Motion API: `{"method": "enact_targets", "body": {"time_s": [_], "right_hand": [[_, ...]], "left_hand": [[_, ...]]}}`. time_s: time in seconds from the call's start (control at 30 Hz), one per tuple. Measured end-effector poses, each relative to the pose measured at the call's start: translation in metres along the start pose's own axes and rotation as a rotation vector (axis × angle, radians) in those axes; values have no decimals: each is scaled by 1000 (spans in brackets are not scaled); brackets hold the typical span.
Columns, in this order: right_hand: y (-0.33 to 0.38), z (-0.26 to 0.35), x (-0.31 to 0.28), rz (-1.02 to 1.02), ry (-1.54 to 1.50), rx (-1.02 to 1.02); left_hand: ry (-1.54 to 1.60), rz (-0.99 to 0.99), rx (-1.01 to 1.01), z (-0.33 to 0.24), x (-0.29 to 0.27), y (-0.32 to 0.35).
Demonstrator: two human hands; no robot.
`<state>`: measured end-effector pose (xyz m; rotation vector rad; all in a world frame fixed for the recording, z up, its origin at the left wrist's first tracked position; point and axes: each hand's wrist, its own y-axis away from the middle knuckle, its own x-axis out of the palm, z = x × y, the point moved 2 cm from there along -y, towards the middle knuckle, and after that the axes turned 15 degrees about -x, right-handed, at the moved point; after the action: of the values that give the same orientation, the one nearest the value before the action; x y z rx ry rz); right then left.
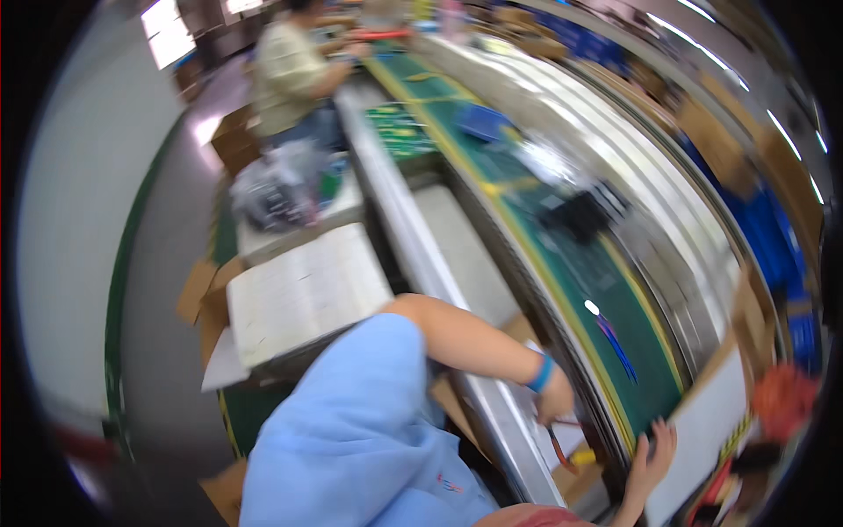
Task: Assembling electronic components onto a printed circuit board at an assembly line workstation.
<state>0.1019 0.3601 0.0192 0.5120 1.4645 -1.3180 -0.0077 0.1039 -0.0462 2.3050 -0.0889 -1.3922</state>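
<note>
Head view: orange-handled tool [560, 451] just below the left hand [553, 400], by the near left edge of the green-topped bench [650, 386]; can't tell whether those fingers pinch it, and a loose hold could drop it. Right hand [650, 464], fingers spread, at the near end; co-worker [290, 79] far left, grey floor [167, 299] left.

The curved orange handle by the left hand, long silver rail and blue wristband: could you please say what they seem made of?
Curved orange handle: probably plastic or rubber, from its solid colour; finish blurred.
Long silver rail: likely smooth metal, from its pale sheen.
Blue wristband: perhaps matt fabric or rubber, from its bend and dull look.
</note>
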Motion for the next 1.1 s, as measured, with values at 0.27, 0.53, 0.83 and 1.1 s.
{"method": "enact_targets", "body": {"time_s": [0.27,0.53,0.83,1.1], "right_hand": [[8,-29,20,-312,-269,229],[2,-4,27,-233,244,39],[-27,25,17,-343,144,77],[0,26,3,-337,-2,81]], "left_hand": [[34,-20,-174,11,3,-6],[-21,3,-138,29,10,-17],[15,-62,-136,15,-2,41],[153,-95,-106,-58,-33,50]]}}
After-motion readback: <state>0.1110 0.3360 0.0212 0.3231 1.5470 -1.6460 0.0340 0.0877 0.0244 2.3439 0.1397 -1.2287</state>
